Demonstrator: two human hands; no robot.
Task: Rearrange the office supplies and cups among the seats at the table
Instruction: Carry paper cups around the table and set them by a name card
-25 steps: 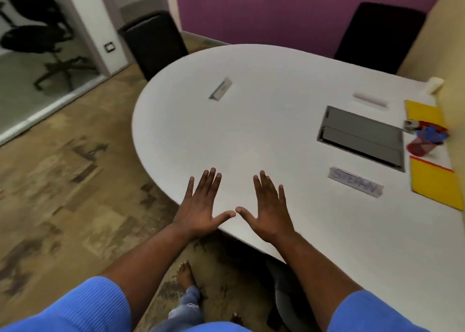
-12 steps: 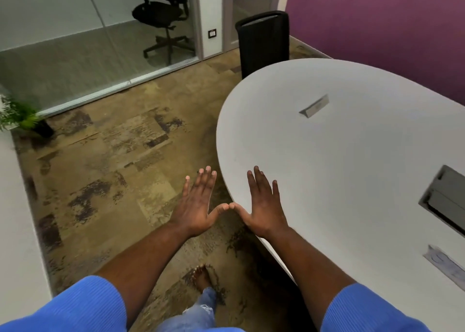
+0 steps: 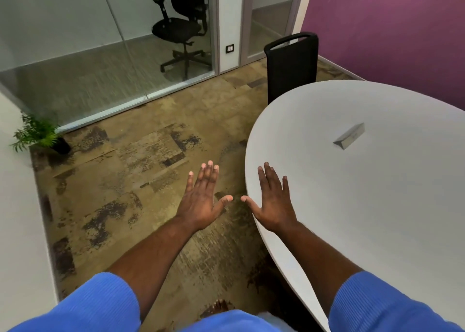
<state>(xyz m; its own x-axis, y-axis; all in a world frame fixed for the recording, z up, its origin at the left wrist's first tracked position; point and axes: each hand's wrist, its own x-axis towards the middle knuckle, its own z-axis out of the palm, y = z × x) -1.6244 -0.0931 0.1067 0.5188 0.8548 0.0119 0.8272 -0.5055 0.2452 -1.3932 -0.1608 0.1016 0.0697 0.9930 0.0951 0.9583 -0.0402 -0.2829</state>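
View has swung left: supplies and cups now out of frame. Left hand (image 3: 201, 201) and right hand (image 3: 273, 203) empty, fingers spread. Name card (image 3: 349, 136) at 2 o'clock on table (image 3: 377, 206).

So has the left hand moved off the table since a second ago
Yes. The left hand now hangs over the floor, left of the table edge; earlier it was above the tabletop. The right hand is above the edge.
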